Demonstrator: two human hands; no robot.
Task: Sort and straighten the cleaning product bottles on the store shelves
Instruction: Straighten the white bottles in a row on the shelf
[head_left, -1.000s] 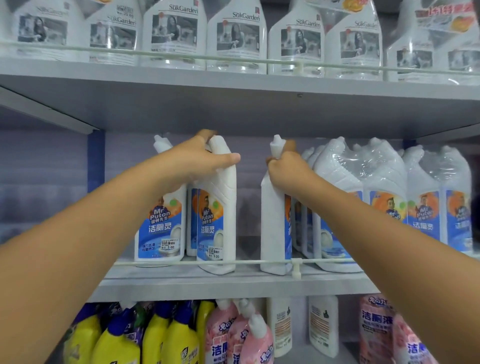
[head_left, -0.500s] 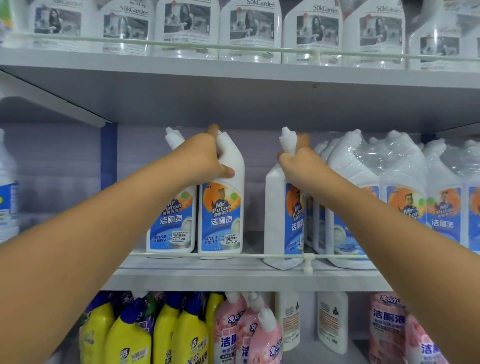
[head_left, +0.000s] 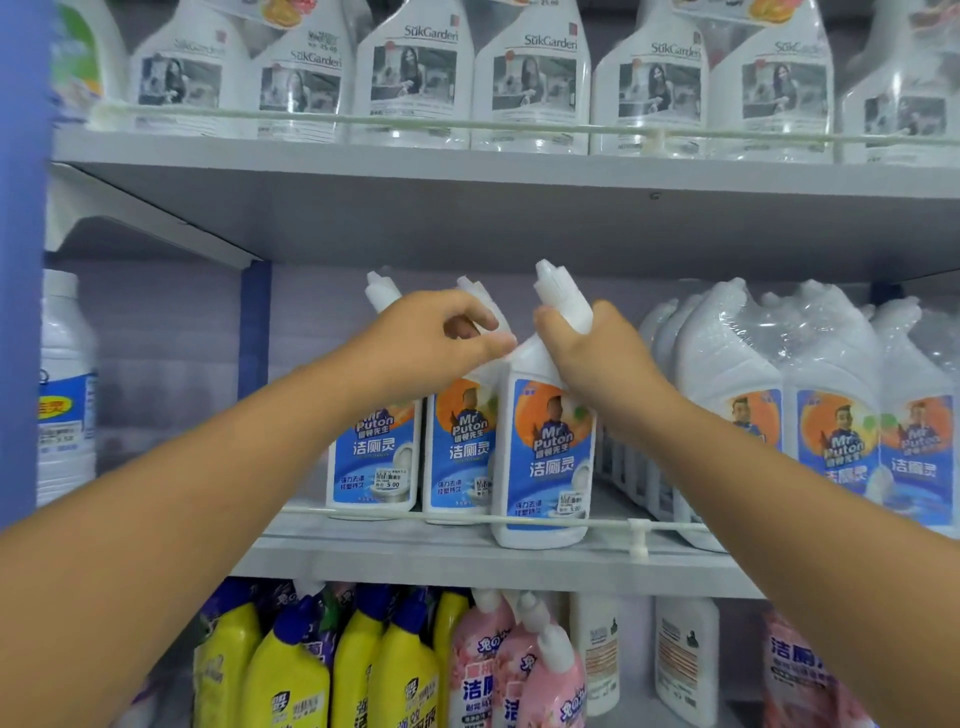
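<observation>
- Risk: the right bottle sits at the shelf's front edge, base against the rail — a hard push could tip it over.
- Right hand: fingers curled tight round its neck.
- Left hand: thumb and fingertips pinch the middle bottle at its neck — loose hold, may slip.

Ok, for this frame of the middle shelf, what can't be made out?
- Head view: whether the left hand actually grips the middle bottle; its curled fingers cover the neck.
- Neck of the front bottle below the cap, wrapped by the right hand.
- Price stickers on these bottles: mostly too small and blurred.
- Wrapped bottle packs: lower labels hidden behind the right forearm, and the rightmost cut off by the frame edge.
</observation>
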